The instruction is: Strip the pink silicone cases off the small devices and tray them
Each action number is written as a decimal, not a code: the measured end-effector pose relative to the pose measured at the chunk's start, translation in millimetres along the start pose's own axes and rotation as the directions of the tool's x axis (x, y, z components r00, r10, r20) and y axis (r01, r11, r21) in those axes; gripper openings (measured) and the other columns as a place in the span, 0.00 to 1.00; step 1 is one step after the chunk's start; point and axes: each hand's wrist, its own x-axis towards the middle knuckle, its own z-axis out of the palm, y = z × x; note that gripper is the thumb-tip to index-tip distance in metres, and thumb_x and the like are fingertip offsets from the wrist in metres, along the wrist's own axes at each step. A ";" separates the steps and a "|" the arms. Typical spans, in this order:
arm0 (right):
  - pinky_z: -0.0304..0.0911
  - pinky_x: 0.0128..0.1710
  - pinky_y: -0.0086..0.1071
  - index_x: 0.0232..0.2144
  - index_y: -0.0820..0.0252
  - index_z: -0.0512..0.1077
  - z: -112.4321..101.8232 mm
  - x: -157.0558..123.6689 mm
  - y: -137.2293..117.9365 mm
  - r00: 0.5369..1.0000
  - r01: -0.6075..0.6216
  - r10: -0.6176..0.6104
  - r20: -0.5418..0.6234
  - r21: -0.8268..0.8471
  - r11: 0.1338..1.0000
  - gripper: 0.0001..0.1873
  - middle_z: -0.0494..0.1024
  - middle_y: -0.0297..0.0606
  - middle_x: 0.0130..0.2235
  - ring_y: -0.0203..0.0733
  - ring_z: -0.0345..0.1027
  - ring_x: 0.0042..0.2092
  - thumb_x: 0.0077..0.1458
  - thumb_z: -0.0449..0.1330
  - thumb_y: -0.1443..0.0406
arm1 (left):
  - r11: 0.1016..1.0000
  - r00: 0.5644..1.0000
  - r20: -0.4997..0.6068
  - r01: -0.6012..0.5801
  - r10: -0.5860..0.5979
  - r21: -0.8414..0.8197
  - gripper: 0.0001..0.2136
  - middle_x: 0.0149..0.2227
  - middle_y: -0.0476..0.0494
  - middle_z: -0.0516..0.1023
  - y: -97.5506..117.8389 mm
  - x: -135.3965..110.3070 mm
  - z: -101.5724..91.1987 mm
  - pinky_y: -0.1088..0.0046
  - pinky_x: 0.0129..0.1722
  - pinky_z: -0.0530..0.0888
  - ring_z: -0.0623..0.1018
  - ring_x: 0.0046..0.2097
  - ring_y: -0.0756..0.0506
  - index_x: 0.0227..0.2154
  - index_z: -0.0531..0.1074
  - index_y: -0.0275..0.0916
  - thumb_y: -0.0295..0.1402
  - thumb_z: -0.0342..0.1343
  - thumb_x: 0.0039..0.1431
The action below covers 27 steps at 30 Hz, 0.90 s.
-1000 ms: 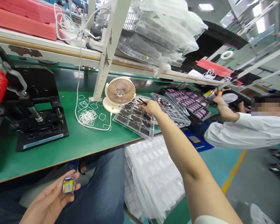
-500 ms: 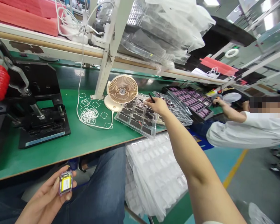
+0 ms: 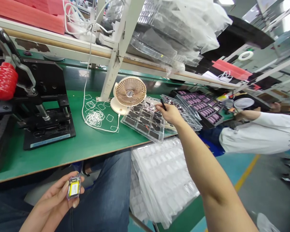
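My left hand (image 3: 55, 201) is low over my lap, fingers closed round a small purple-edged case with a yellow middle (image 3: 74, 188). My right arm stretches out to the right. My right hand (image 3: 170, 113) pinches a small black flat part (image 3: 163, 104) just above a clear tray of black parts (image 3: 145, 120) that lies on the green bench (image 3: 87, 145) beside a small beige fan (image 3: 129, 93).
A black hand press (image 3: 38, 106) with a red handle (image 3: 3, 80) stands at the left. White cable and wire loops (image 3: 95, 117) lie by the fan. More trays (image 3: 200, 108) lie farther right, where a co-worker in a white sleeve (image 3: 258, 133) sits. Stacked clear trays (image 3: 161, 177) sit below the bench edge.
My right hand has lifted the black part off the clear tray and drawn back a little. My left hand has tilted the purple case upright. The view has shifted slightly.
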 end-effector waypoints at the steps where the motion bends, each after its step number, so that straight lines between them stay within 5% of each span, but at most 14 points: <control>1: 0.69 0.49 0.38 0.38 0.60 0.85 0.0 -1.9 -0.8 1.000 0.002 -0.002 -0.004 0.000 1.000 0.17 0.88 0.44 0.42 0.53 0.79 0.46 0.65 0.60 0.55 | 1.000 1.000 0.000 0.000 0.000 0.002 0.22 0.51 0.31 0.86 0.7 -1.1 0.9 0.66 0.34 0.80 0.84 0.43 0.35 0.50 0.86 0.40 0.35 0.77 0.50; 4: 0.70 0.48 0.38 0.36 0.60 0.84 0.9 -6.2 -2.2 0.999 -0.009 0.009 -0.035 0.004 1.000 0.21 0.87 0.45 0.42 0.53 0.79 0.45 0.66 0.59 0.51 | 1.000 1.000 -0.009 -0.011 0.011 0.006 0.25 0.51 0.33 0.86 1.5 -3.4 3.0 0.65 0.38 0.81 0.85 0.45 0.35 0.55 0.84 0.43 0.34 0.76 0.52; 8: 0.70 0.46 0.36 0.39 0.61 0.83 6.4 -8.0 -1.7 0.996 -0.046 0.046 -0.082 0.003 0.999 0.25 0.86 0.44 0.40 0.51 0.79 0.43 0.69 0.53 0.50 | 0.999 0.999 -0.003 -0.043 0.043 0.019 0.18 0.53 0.33 0.85 2.2 -4.5 6.4 0.66 0.38 0.82 0.85 0.45 0.35 0.48 0.86 0.42 0.34 0.75 0.53; 15: 0.69 0.47 0.42 0.36 0.61 0.83 12.7 -3.7 1.8 0.992 -0.115 0.107 -0.072 -0.123 0.986 0.14 0.86 0.48 0.36 0.58 0.79 0.42 0.61 0.62 0.58 | 0.998 0.997 0.069 -0.031 0.028 0.054 0.16 0.54 0.30 0.85 0.8 -2.7 7.0 0.64 0.38 0.81 0.84 0.47 0.31 0.46 0.87 0.41 0.35 0.75 0.53; 23: 0.69 0.45 0.38 0.47 0.61 0.82 6.6 -6.9 1.0 0.993 -0.106 0.099 -0.065 -0.130 0.986 0.18 0.87 0.46 0.41 0.53 0.79 0.43 0.61 0.62 0.58 | 0.999 0.998 0.057 -0.020 0.017 0.050 0.15 0.52 0.31 0.85 -0.9 0.6 4.5 0.66 0.37 0.81 0.83 0.45 0.35 0.46 0.87 0.40 0.33 0.74 0.54; 27: 0.69 0.42 0.38 0.42 0.62 0.83 6.1 -8.6 0.2 0.994 -0.097 0.089 -0.060 -0.140 0.985 0.19 0.86 0.45 0.38 0.52 0.78 0.39 0.63 0.60 0.54 | 0.998 0.998 0.047 -0.034 0.031 0.050 0.16 0.51 0.30 0.86 -1.2 0.5 6.1 0.66 0.36 0.81 0.83 0.43 0.36 0.46 0.87 0.40 0.34 0.74 0.53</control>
